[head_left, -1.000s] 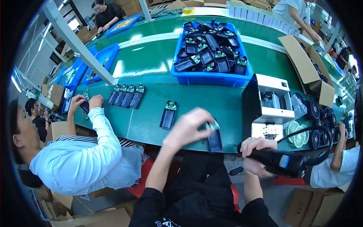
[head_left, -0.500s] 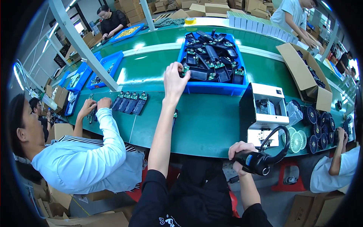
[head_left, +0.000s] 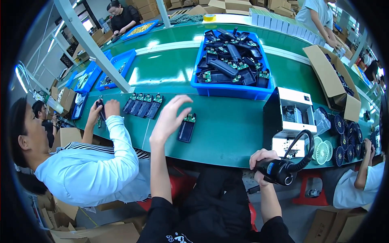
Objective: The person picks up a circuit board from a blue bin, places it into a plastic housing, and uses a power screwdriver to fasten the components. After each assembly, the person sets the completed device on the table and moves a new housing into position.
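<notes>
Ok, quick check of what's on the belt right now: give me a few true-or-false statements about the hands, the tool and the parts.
1. The right hand has its grip shut on a black power screwdriver with a cable. True.
2. The left hand holds a dark housing. False: it is open and empty, raised over the green belt.
3. A single dark housing with a green circuit board lies on the belt just right of the left hand. True.
4. The blue bin is empty. False: it is full of dark housings and boards.
5. A row of four housings lies in front of the co-worker in the light shirt. True.
</notes>
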### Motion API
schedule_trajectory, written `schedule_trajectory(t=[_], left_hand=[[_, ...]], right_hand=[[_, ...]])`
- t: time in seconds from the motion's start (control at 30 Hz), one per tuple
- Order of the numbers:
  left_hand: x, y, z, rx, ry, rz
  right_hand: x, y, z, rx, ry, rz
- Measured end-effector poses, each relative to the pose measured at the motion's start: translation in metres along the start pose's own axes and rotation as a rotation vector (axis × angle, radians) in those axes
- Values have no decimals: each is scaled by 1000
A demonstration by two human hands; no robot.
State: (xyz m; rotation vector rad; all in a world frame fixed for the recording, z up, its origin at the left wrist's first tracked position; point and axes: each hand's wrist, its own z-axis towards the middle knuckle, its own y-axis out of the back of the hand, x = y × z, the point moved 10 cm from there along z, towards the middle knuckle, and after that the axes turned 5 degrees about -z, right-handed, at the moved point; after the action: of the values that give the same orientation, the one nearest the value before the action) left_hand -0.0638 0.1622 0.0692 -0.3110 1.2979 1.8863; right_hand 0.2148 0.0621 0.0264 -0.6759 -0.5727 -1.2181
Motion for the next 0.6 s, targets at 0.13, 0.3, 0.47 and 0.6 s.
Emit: schedule_trajectory(t=[0.13, 0.3, 0.47, 0.6], left_hand=[[19, -17, -25, 118, 29, -30], [26, -26, -32, 126, 60, -25], [-7, -58, -37, 194, 54, -122], [-37, -90, -46, 190, -2, -235]], right_hand=[[-5, 1, -2, -4, -22, -20], [0, 0, -2, 15, -45, -34], [39, 17, 10, -145, -85, 14], [105, 60, 38, -345, 121, -90]])
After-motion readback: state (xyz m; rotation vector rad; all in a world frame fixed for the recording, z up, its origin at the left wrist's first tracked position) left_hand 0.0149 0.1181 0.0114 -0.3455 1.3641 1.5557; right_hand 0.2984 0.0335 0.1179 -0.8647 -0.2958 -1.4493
